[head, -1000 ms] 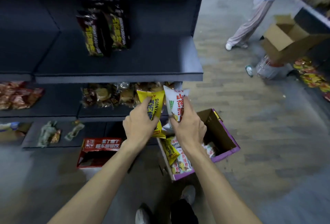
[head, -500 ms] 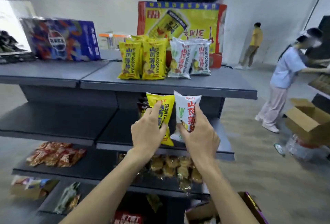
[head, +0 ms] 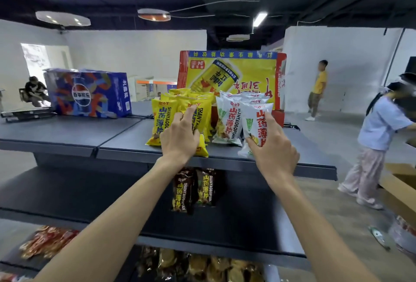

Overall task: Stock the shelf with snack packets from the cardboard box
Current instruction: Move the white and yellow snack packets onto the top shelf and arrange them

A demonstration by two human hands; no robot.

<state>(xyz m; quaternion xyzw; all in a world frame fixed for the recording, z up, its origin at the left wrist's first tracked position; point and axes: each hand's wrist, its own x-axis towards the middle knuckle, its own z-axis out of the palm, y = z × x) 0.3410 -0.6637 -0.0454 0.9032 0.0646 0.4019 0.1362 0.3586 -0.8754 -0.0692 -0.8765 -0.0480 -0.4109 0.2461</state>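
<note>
Both grips are clamped: left hand [head: 180, 137] curls round a yellow snack packet [head: 201, 122] standing on the top shelf [head: 126, 144] against the yellow row [head: 158, 122], right hand [head: 273, 149] holds a white snack packet [head: 256, 122] upright at the shelf's front edge, just beside the white row [head: 227, 119].

Grey top shelf [head: 67, 133], yellow snack packets [head: 159, 122] beside white packets [head: 227, 119], blue carton [head: 90, 95] left, yellow carton [head: 231, 72] behind

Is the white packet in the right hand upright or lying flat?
Standing up: the white packet has its top seam uppermost, the right hand gripping its lower half.
</note>
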